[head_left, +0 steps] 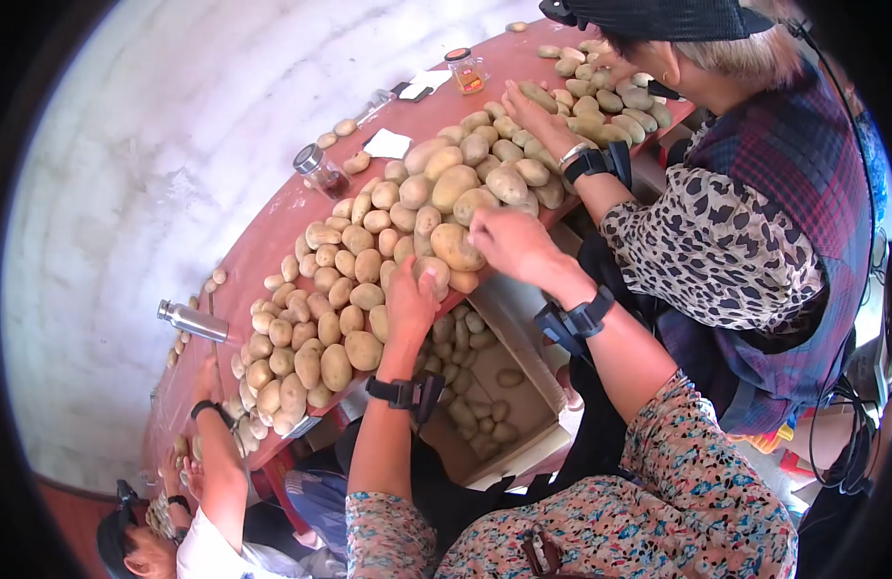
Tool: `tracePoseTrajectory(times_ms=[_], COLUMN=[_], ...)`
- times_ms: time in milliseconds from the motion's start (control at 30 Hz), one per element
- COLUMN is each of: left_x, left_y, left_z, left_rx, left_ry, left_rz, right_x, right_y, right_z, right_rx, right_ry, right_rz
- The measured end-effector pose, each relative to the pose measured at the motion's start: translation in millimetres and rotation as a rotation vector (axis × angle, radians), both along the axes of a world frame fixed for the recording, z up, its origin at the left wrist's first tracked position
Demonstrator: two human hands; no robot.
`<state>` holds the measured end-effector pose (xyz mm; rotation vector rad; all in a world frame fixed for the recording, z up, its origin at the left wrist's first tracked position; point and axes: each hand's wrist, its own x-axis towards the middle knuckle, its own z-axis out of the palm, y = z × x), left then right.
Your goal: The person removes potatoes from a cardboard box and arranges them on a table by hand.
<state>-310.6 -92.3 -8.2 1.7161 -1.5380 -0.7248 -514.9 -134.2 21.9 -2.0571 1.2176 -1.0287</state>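
Observation:
A long heap of tan potatoes covers the red table in front of me. My left hand is at the heap's near edge, its fingers and thumb closed against a potato. To the right, my right hand has its fingers curled together beside a large potato. What those fingers hold, if anything, is hidden. Below both hands, a cardboard box holds more potatoes, some smaller and darker in its shade.
A co-worker's hand rests over potatoes at the right; another person's arm reaches in at lower left. Along the table's far side stand a lidded jar, a second jar, white paper and a steel bottle.

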Motion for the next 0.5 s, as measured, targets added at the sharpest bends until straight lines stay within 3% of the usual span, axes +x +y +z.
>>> tracePoseTrajectory(times_ms=[67,100,167,333,500], left_x=[16,19,12,8,3], left_y=[1,5,23,23,25], left_z=[-22,-25,-2,-2,3], left_rx=[-0.218,-0.293,-0.459,-0.342,-0.246], left_ry=[-0.153,-0.205,-0.481,-0.405,-0.501], left_rz=[-0.060,-0.081,-0.143,-0.107,-0.074], right_x=[10,15,26,40,43], right_y=[14,14,14,18,16], right_z=[2,-7,-14,-8,-16], right_rx=[0.001,-0.014,-0.006,0.019,-0.104], right_ry=[0.487,0.567,0.589,0.559,0.656], right_rz=[-0.168,-0.177,-0.184,-0.164,-0.156])
